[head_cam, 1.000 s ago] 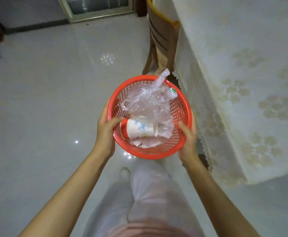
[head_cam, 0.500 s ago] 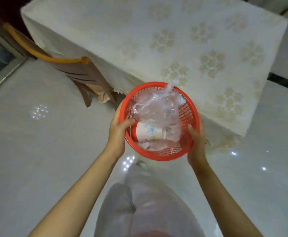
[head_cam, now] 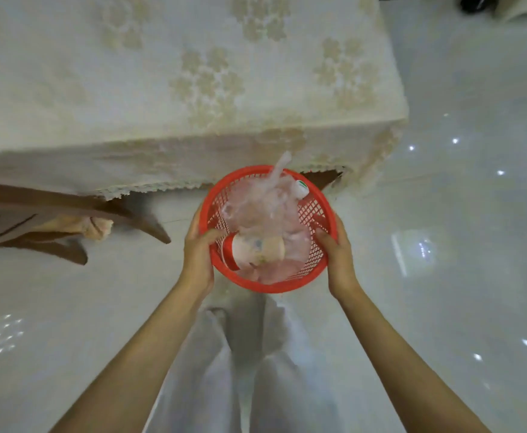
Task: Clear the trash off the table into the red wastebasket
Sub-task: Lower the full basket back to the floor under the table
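Note:
I hold the red wastebasket [head_cam: 316, 214], a round mesh basket, in front of me over the floor. My left hand [head_cam: 197, 254] grips its left rim and my right hand [head_cam: 338, 260] grips its right rim. Inside lie crumpled clear plastic [head_cam: 265, 204], a paper cup [head_cam: 257, 250] on its side with a red rim, and a small white item with a green mark [head_cam: 301, 188] at the far edge. The table [head_cam: 162, 73], under a cream floral cloth, stands just beyond the basket with nothing on the part I see.
A brown wooden chair [head_cam: 37, 220] is tucked at the table's left. Glossy white floor tiles [head_cam: 459, 245] spread to the right and left. My legs in pale trousers [head_cam: 256, 370] are below the basket. A dark object [head_cam: 474, 3] sits at the top right.
The view has swung so the table now lies straight ahead instead of to the right. Both hands keep the same hold on the basket, and its contents have not shifted.

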Available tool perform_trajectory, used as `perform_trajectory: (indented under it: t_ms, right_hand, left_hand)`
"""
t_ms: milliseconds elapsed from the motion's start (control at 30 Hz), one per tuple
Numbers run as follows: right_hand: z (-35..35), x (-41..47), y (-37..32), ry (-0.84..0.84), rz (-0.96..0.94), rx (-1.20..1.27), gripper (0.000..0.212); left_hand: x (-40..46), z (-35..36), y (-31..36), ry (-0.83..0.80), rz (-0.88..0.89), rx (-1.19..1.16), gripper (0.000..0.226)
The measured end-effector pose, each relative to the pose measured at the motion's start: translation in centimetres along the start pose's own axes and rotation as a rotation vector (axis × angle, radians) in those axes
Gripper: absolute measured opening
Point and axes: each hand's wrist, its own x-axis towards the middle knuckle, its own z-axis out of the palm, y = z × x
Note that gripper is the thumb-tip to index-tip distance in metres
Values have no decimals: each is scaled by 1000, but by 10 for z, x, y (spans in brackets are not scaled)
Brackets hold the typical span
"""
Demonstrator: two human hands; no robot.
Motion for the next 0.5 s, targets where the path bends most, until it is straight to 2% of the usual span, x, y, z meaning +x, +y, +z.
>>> perform_trajectory:
  t_ms: [233,367,500]
  right_hand:
    - [-10,28,115,156,60,14,45]
    - [-21,69,197,199,94,29,41]
    - [-33,116,292,253,137,22,49]
  left_hand:
    - [68,-20,-92,-47,-114,84,66]
    - [124,-33,-168,-55,-152,58,59]
    - [188,-43,-259,-22,-179,67,55]
